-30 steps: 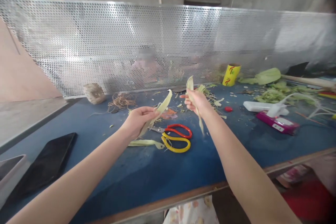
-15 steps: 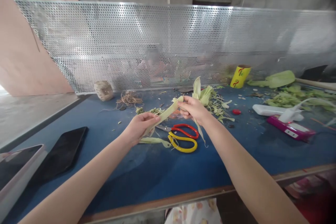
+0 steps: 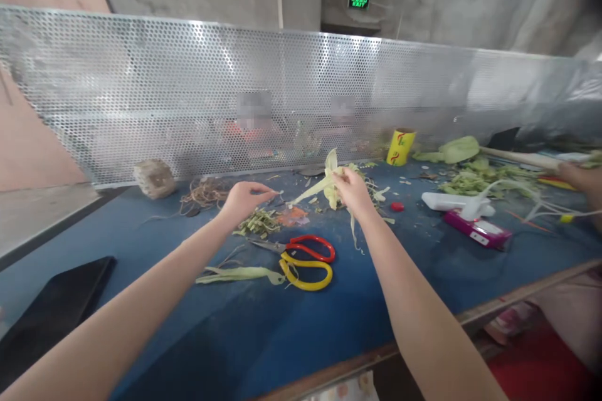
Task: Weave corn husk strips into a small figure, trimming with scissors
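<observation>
My right hand (image 3: 350, 191) pinches a bundle of pale green corn husk (image 3: 332, 166); one strip points left and a thin strand hangs below. To the left, my left hand (image 3: 247, 202) is closed in a pinch, apart from the husk. A tiny pale bit shows at its fingertips, too small to name. Below the hands lie scissors (image 3: 308, 266) with one red and one yellow handle, blades pointing left. A loose husk strip (image 3: 239, 274) rests beside them. Small green cut pieces (image 3: 258, 223) are heaped under my left hand.
A tangle of brown twine (image 3: 204, 194) and a pale block (image 3: 154, 178) stand at the back left. A black phone (image 3: 56, 294) lies at left. On the right are a yellow tube (image 3: 401, 146), a purple power strip (image 3: 477, 229) with cables, and another person's hand (image 3: 583, 178).
My left hand has let go of the husk strip and moved up and left of it. My right hand still holds the husk. The view has turned right; another person's hand now shows.
</observation>
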A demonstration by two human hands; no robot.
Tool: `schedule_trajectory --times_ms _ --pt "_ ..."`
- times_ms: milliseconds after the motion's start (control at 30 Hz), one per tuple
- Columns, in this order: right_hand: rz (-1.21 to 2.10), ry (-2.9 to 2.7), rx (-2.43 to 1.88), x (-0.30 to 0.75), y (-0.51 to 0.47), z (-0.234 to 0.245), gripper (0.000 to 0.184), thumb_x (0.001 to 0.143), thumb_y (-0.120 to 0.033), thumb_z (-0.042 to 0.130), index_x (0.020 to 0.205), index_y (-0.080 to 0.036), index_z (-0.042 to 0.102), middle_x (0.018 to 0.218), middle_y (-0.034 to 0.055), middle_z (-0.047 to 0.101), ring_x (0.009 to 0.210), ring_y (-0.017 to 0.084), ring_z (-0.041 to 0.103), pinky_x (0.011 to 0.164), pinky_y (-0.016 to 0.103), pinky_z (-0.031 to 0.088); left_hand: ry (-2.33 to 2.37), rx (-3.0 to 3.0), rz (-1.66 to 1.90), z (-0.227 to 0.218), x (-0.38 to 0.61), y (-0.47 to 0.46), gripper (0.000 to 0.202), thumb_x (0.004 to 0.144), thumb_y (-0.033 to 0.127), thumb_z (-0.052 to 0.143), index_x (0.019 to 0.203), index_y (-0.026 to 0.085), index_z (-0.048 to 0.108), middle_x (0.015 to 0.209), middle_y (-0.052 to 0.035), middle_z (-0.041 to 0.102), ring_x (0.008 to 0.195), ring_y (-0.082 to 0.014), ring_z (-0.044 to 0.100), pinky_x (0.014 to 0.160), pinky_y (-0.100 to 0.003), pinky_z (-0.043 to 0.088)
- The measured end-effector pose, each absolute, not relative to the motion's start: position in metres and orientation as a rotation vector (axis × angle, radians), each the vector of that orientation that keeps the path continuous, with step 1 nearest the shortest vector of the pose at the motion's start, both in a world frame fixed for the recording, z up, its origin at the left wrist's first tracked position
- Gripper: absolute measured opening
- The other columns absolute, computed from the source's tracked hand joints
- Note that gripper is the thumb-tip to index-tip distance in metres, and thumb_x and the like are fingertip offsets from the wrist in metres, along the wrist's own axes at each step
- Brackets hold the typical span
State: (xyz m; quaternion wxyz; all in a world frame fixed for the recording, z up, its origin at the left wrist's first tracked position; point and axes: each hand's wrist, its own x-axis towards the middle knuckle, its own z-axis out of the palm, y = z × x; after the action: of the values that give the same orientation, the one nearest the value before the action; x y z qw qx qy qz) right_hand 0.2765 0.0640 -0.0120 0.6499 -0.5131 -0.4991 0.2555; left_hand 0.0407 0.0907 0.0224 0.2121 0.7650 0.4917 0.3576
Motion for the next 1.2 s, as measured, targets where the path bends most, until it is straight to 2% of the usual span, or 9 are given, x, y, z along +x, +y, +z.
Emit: schedule_trajectory --times_ms 133,267,333,467,600,767,933,1033,1200 --pt "0.328 -1.217 -1.257 0.290 0.067 -0.016 0.014 0.067 -0.031 0.058 0.064 -0.019 0.052 0.058 -0.0034 0.049 0.055 0.011 0.047 0.052 0.021 0.034 1.205 2.255 0.923 0.024 0.104 0.122 0.021 0.064 0.036 0.063 0.069 0.018 0.071 0.062 -0.0009 0.067 0.066 -0.0171 0.058 0.058 -0.023 0.041" --pt "0.178 -1.249 -1.341 0.298 0.066 -0.020 0.010 0.068 -0.028 0.056 0.063 -0.020 0.052 0.059 -0.0010 0.052 0.062 0.016 0.050 0.063 0.026 0.038 1.099 2.323 0.781 0.027 0.145 0.146 0.044 0.067 0.028 0.061 0.108 0.014 0.060 0.087 -0.0049 0.070 0.072 -0.0159 0.061 0.063 -0.023 0.044" --pt "0.107 -1.217 -1.376 0.302 0.064 -0.020 0.007 0.070 -0.027 0.054 0.066 -0.021 0.051 0.066 0.0019 0.055 0.070 0.019 0.051 0.069 0.030 0.038 1.083 2.357 0.716 0.033 0.144 0.149 0.053 0.067 0.026 0.061 0.118 0.012 0.053 0.092 -0.0067 0.069 0.074 -0.0158 0.062 0.066 -0.023 0.044" --pt "-0.101 -1.180 -1.433 0.309 0.060 -0.017 0.008 0.075 -0.027 0.048 0.073 -0.020 0.051 0.078 0.0065 0.056 0.079 0.022 0.050 0.074 0.033 0.036 1.084 2.463 0.651 0.050 0.098 0.123 0.030 0.068 0.028 0.061 0.095 0.016 0.066 0.093 -0.0057 0.068 0.085 -0.0173 0.059 0.079 -0.023 0.040" --pt "-0.220 -1.286 -1.393 0.303 0.060 -0.016 0.008 0.076 -0.027 0.048 0.077 -0.020 0.052 0.075 0.0058 0.057 0.071 0.020 0.051 0.068 0.031 0.037 1.055 2.635 0.296 0.048 0.027 0.073 0.025 0.072 0.035 0.058 0.091 0.022 0.067 0.087 -0.0015 0.068 0.077 -0.0159 0.059 0.069 -0.021 0.040" --pt "0.078 -1.450 -1.208 0.278 0.058 -0.014 0.009 0.075 -0.027 0.053 0.082 -0.022 0.055 0.072 0.0016 0.058 0.060 0.015 0.051 0.060 0.026 0.038 1.184 2.532 0.212 0.029 -0.039 0.036 0.018 0.074 0.031 0.056 0.085 0.023 0.069 0.087 -0.0009 0.068 0.078 -0.0155 0.058 0.069 -0.018 0.039" --pt "0.627 -1.522 -0.911 0.236 0.038 -0.003 0.015 0.074 -0.033 0.056 0.081 -0.020 0.058 0.071 0.0002 0.060 0.054 0.010 0.049 0.049 0.021 0.037 1.464 2.228 0.882 0.025 -0.048 0.024 0.025 0.071 0.038 0.058 0.088 0.021 0.067 0.085 -0.0041 0.069 0.072 -0.0181 0.060 0.065 -0.023 0.043" --pt "0.931 -1.617 -0.831 0.209 0.021 0.001 0.016 0.073 -0.035 0.057 0.078 -0.019 0.059 0.063 -0.0022 0.057 0.044 0.007 0.043 0.042 0.019 0.033 1.329 2.075 1.010 0.022 -0.040 0.015 0.025 0.069 0.039 0.060 0.081 0.019 0.067 0.079 -0.0060 0.069 0.074 -0.0203 0.061 0.069 -0.028 0.046" --pt "1.105 -1.808 -0.823 0.181 0.002 -0.004 0.015 0.072 -0.033 0.060 0.076 -0.018 0.060 0.067 -0.0010 0.058 0.058 0.010 0.052 0.054 0.021 0.041 1.100 1.953 0.968 0.004 -0.022 0.003 0.027 0.072 0.039 0.057 0.086 0.018 0.065 0.082 -0.0054 0.068 0.075 -0.0177 0.061 0.069 -0.026 0.047"
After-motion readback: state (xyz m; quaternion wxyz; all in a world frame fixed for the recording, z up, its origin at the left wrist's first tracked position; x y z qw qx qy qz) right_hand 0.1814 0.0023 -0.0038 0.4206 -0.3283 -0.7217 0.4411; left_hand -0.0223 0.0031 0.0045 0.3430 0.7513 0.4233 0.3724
